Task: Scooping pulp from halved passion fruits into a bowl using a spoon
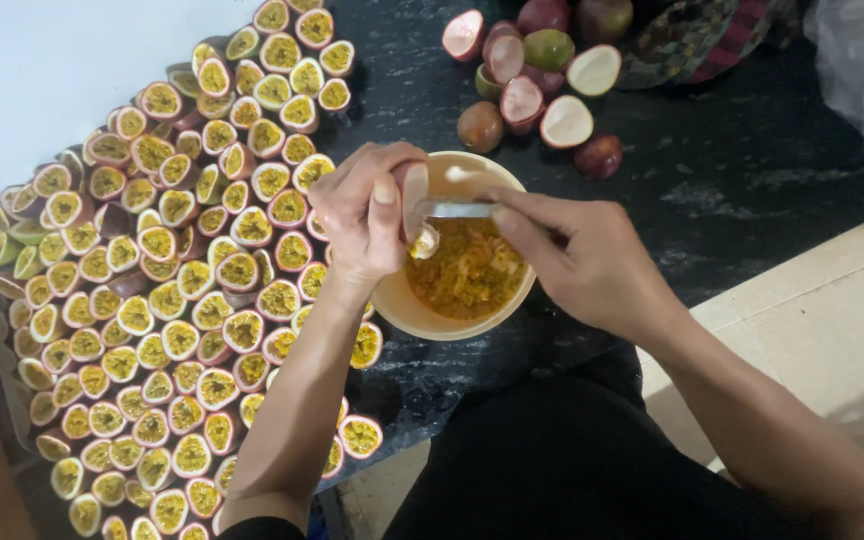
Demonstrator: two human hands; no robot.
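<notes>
Both grips closed over the bowl: left hand (364, 215) wrapped round a passion fruit half (413, 197), right hand (577, 262) pinching a metal spoon (455, 209).

Largest first: the dark desk (752, 170) carries a wide spread of cut halves (162, 300) at nine o'clock of the hands. The cream bowl (422, 312) of orange pulp sits directly beneath both grips. At twelve o'clock lie emptied shells and whole fruits (542, 90). The spoon tip meets the held half just above the bowl's rim.
</notes>
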